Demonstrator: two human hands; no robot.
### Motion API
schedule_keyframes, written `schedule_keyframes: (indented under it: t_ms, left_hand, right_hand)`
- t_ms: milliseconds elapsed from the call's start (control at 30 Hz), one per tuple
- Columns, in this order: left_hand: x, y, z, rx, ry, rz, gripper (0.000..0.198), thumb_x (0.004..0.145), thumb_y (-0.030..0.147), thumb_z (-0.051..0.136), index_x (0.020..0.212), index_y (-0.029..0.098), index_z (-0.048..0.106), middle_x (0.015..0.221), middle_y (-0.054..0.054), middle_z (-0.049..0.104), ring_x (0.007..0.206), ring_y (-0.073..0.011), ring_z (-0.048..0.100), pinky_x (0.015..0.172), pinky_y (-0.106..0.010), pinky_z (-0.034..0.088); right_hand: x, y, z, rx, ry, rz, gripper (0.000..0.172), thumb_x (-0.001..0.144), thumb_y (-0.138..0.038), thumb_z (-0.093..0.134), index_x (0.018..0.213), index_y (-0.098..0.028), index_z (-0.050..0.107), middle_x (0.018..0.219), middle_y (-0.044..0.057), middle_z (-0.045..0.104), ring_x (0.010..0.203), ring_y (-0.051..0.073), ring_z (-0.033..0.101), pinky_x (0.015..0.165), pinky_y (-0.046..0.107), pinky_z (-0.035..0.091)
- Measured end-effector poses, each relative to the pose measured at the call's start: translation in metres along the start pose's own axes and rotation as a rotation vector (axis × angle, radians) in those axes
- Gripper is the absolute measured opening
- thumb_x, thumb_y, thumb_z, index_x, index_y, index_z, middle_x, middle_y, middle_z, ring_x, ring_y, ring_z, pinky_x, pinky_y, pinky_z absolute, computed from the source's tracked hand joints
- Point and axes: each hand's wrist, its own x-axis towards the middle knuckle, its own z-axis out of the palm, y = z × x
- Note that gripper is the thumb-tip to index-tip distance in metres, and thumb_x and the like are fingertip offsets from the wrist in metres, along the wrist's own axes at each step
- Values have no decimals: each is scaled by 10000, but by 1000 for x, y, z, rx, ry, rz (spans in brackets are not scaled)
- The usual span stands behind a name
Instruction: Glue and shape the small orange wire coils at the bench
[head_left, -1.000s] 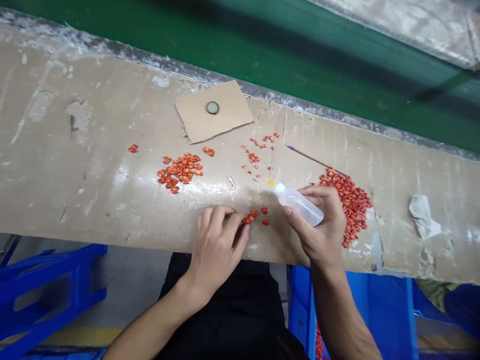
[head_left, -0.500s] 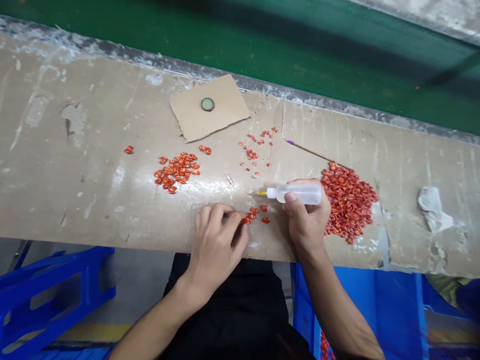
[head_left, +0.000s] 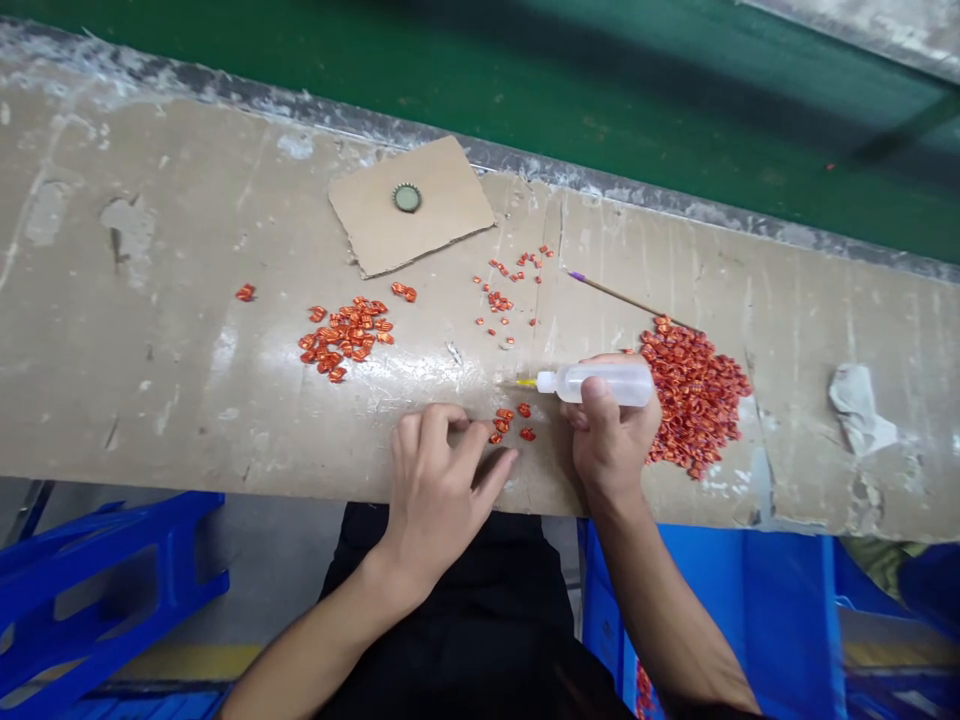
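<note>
Right hand (head_left: 613, 440) grips translucent cylindrical plastic bottle (head_left: 631, 381), long axis near-parallel to tabletop (head_left: 225, 430) front edge, yellow nozzle (head_left: 527, 383) leftward; left hand (head_left: 436, 478), thumb and forefinger parted

Right of the frame's centre, the slanted bottle (head_left: 621, 382) has swung nearly level, while at lower centre the fingers (head_left: 496, 474) of the left hand (head_left: 431, 490) have spread apart.

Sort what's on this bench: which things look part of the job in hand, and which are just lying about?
Seemingly part of the job:
squeeze bottle, held in the right hand
orange pieces beside the left hand
large orange pile, probably

Seemingly lying about:
white scrap
purple-tipped stick, untouched
cardboard with bottle cap, untouched
</note>
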Motion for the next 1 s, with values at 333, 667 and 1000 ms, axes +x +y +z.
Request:
schedule_keyframes:
  t_ms: [333,667,1000]
  left_hand:
    - [6,-2,-3,-128,-75,-17,67,1121,235,685,1095,224,746,1148,-86,694,1066,-264,590,916,-460,479]
    - [9,2,5,-73,-1,-49,116,1082,293,742,1174,224,754,1192,-123,661,1115,-314,590,944,-504,490]
    - [16,5,13,-45,49,29,31,1066,249,755,1048,224,753,1134,-110,679,1042,-304,555,894,-485,487]
  right_hand:
    - [0,0,2,60,6,49,479,1026,-741,716,1080,-272,636,934,43,672,777,218,670,659,375,578]
    - [0,-2,2,138,25,84,510,975,-750,783,1027,-261,649,855,26,633,767,220,656,643,363,570]
    - [0,2,2,304,64,101,390,973,-600,877,1010,-250,708,767,-29,600,595,141,535,537,287,429]
